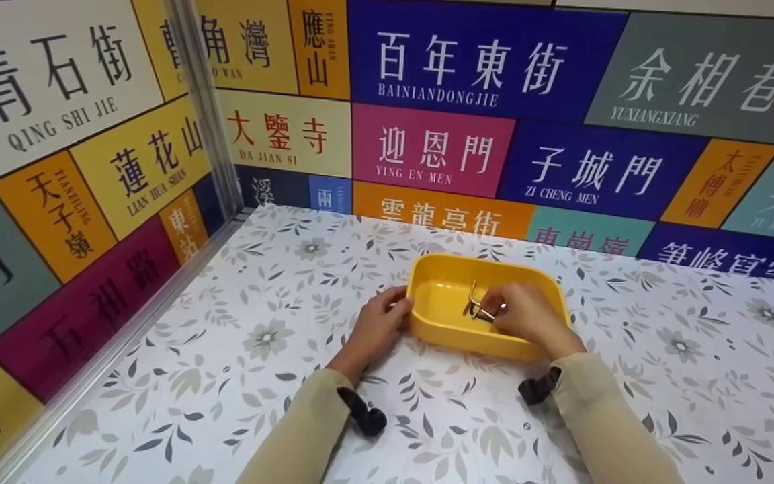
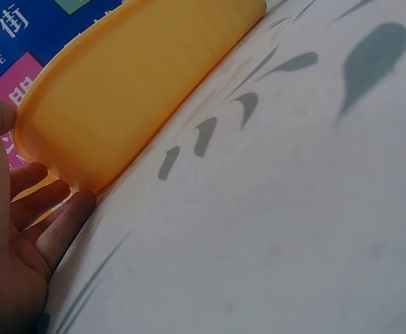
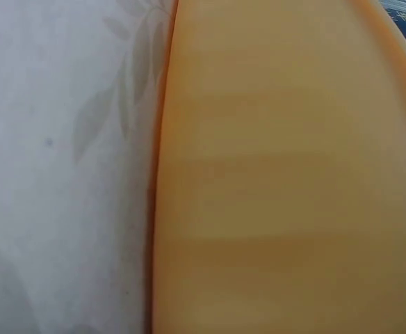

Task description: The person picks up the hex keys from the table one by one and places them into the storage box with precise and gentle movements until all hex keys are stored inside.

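A yellow plastic tray (image 1: 441,296) with rounded corners stands on the table. My left hand (image 1: 375,329) touches its left end from outside; in the left wrist view, the fingers (image 2: 67,223) lie against the wall, with the thumb near the rim. Inside the tray, my right hand (image 1: 528,312) has its fingertips together at a thin, shiny bent metal rod (image 1: 484,314). Another slim bent metal piece (image 1: 473,290) lies just left of it. Their exact kind is too small to tell. Only the tray's outer wall (image 3: 279,167) and tablecloth fill most of the right wrist view; that hand is hidden there.
White tablecloth (image 1: 266,403) with grey leaves and flowers covers the table. Behind it and at the left rise walls of coloured street-name panels (image 1: 434,148), meeting at a clear corner strip (image 1: 209,114). Black wrist cameras (image 1: 367,420) sit at both beige sleeves (image 1: 609,417).
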The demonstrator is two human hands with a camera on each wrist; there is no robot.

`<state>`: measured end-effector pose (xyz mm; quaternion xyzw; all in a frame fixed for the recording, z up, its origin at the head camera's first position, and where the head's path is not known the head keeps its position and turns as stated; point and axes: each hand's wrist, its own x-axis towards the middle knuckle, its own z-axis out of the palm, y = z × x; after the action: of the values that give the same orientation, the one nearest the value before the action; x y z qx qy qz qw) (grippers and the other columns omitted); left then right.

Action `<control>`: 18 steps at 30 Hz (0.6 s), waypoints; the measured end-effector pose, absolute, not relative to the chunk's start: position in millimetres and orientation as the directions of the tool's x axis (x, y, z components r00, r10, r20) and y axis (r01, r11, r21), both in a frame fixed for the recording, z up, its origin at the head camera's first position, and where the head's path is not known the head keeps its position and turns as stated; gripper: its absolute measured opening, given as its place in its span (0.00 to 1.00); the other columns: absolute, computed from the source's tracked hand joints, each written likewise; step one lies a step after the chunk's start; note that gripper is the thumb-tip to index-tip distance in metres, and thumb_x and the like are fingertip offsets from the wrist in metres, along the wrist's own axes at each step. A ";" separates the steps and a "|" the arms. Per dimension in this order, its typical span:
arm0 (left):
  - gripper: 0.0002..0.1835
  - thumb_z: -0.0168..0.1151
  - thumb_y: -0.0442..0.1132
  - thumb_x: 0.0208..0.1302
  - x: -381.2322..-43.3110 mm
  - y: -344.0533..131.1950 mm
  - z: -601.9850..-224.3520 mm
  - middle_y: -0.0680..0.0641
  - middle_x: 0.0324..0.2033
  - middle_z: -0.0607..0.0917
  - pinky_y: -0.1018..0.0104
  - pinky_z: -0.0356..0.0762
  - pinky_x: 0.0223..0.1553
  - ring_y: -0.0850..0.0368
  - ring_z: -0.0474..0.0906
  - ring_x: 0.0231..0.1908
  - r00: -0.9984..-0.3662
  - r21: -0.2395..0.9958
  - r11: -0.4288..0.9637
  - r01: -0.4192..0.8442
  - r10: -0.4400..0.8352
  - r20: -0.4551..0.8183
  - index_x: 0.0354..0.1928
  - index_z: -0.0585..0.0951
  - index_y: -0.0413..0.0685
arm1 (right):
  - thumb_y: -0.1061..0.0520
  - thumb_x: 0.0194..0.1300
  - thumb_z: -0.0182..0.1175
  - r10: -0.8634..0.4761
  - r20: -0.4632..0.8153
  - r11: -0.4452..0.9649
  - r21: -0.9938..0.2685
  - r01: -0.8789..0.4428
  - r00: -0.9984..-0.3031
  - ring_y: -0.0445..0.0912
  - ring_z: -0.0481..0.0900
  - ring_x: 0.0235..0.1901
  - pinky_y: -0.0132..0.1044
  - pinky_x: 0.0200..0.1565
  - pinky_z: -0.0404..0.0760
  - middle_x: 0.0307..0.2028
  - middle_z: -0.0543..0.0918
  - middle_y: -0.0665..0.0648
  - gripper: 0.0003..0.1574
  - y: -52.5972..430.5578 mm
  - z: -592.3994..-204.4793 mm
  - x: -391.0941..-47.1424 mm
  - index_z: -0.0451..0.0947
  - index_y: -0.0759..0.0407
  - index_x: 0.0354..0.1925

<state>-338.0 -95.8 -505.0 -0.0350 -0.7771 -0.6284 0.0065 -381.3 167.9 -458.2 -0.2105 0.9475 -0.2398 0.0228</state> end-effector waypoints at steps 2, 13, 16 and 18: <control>0.24 0.53 0.51 0.73 -338.1 -95.9 -505.1 0.49 0.61 0.82 0.59 0.80 0.58 0.56 0.81 0.52 -0.998 0.976 0.210 0.062 0.045 0.054 0.67 0.76 0.53 | 0.70 0.48 0.66 -0.411 0.067 0.797 -0.457 -0.394 -0.909 0.48 0.77 0.33 0.37 0.38 0.78 0.32 0.87 0.55 0.16 167.2 -458.5 -381.4 0.87 0.60 0.38; 0.25 0.53 0.50 0.73 -338.9 -94.3 -506.1 0.48 0.60 0.82 0.62 0.82 0.54 0.57 0.82 0.51 -0.998 0.977 0.207 0.060 0.040 0.053 0.67 0.76 0.52 | 0.67 0.56 0.63 -0.395 0.054 0.817 -0.437 -0.377 -0.917 0.49 0.79 0.36 0.44 0.45 0.82 0.35 0.88 0.57 0.14 167.6 -459.9 -380.6 0.87 0.60 0.41; 0.24 0.53 0.50 0.73 -338.8 -94.1 -505.2 0.49 0.61 0.82 0.62 0.82 0.54 0.57 0.82 0.51 -0.998 0.975 0.213 0.057 0.038 0.050 0.67 0.77 0.54 | 0.66 0.60 0.62 -0.397 0.057 0.822 -0.422 -0.383 -0.916 0.50 0.78 0.36 0.46 0.46 0.82 0.36 0.88 0.57 0.12 167.0 -459.7 -380.2 0.88 0.59 0.42; 0.24 0.53 0.50 0.73 -338.7 -94.1 -504.6 0.49 0.61 0.82 0.61 0.82 0.55 0.57 0.82 0.51 -0.998 0.974 0.218 0.057 0.039 0.050 0.67 0.76 0.54 | 0.65 0.62 0.63 -0.394 0.066 0.826 -0.412 -0.385 -0.917 0.50 0.78 0.37 0.46 0.48 0.82 0.37 0.88 0.57 0.11 166.4 -459.6 -379.7 0.89 0.58 0.41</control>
<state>-338.7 -94.1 -504.6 -0.0308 -0.7804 -0.6245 0.0076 -379.7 166.4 -459.6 -0.2037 0.9554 -0.2134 0.0111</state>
